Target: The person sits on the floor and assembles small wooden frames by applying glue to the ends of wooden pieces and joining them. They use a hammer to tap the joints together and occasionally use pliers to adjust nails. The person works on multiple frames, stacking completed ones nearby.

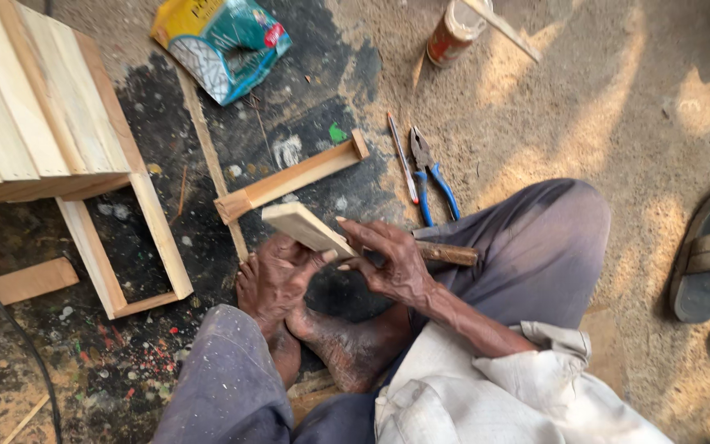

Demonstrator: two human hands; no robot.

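beside the slat (306, 228), pliers (429, 174), pencil (403, 156)

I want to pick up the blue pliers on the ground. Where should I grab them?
Grab the pliers by the two blue handles, the ends nearer the person's knee. The metal jaws point away, toward the top of the picture. Come from the right side, since a thin pencil-like tool lies close along their left. That sandy side looks free.

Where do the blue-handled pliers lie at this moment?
In the head view, the blue-handled pliers lie on the sandy ground right of centre, beside a thin pencil-like tool, just above the person's knee.
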